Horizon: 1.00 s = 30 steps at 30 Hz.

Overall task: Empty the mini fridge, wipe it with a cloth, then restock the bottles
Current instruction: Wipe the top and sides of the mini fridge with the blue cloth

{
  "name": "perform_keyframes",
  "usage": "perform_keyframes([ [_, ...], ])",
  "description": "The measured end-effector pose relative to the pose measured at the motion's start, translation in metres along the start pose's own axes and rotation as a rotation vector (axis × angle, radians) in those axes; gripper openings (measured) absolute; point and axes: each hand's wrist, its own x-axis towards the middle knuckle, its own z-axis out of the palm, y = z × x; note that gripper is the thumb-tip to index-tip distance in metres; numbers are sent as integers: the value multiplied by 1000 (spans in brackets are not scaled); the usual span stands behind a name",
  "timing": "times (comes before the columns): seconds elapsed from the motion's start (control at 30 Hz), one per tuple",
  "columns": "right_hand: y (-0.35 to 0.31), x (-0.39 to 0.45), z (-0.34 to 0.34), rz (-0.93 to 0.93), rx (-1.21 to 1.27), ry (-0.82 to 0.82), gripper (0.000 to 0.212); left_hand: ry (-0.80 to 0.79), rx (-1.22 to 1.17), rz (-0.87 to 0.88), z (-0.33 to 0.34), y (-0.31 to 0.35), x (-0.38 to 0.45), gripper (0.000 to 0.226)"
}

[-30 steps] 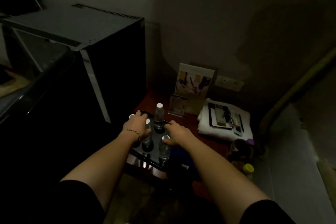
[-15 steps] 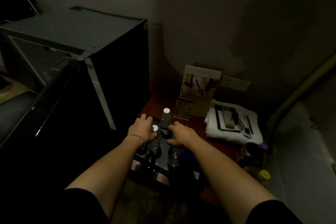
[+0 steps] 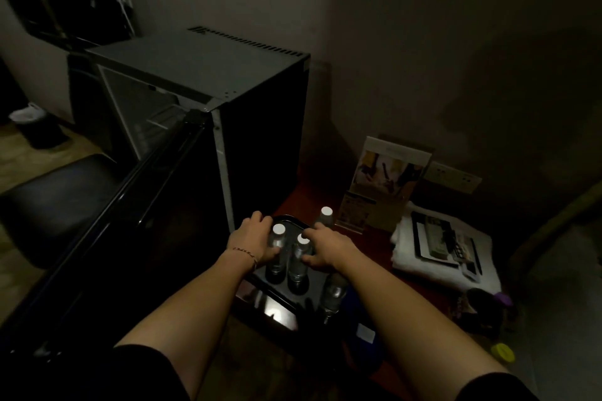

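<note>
The black mini fridge (image 3: 202, 81) stands at left with its door (image 3: 123, 205) swung open toward me; its inside is dim. A black tray (image 3: 277, 306) on the red-brown table holds several clear water bottles with white caps. My left hand (image 3: 252, 239) grips the left bottle (image 3: 277, 257), thumb across its front. Beside it, the middle bottle (image 3: 298, 265) is held in my right hand (image 3: 327, 251). One bottle (image 3: 325, 215) stands free at the tray's back, and another bottle (image 3: 334, 295) stands under my right forearm.
A brochure stand (image 3: 387, 172) and wall socket (image 3: 451, 176) are behind the tray. A folded white towel (image 3: 410, 257) carrying a remote and cards lies at right. A black stool (image 3: 55, 192) and a bin (image 3: 29, 120) sit left of the fridge door.
Both hands have drawn closer together over the tray and closed round two neighbouring bottles. The view has swung left, showing more of the fridge opening and door.
</note>
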Motion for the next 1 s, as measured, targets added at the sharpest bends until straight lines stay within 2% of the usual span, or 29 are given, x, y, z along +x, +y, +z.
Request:
perform_keyframes([
  [0.27,-15,9,-12,-49,-6,56,57,15,20,0,-7,-24,-9,68],
  [0.57,-72,26,-65,-258,62,310,62,-34,6,-6,-20,-42,-15,64],
  [0.77,-104,36,-70,-324,2,322,69,-82,-108,-27,-22,-53,-17,82],
  [0.87,-112,40,-68,-323,-37,307,69,-101,-32,7,-25,-58,-20,78],
  [1.0,-112,44,-63,-300,-66,285,68,-96,142,134,-25,-70,-20,72],
])
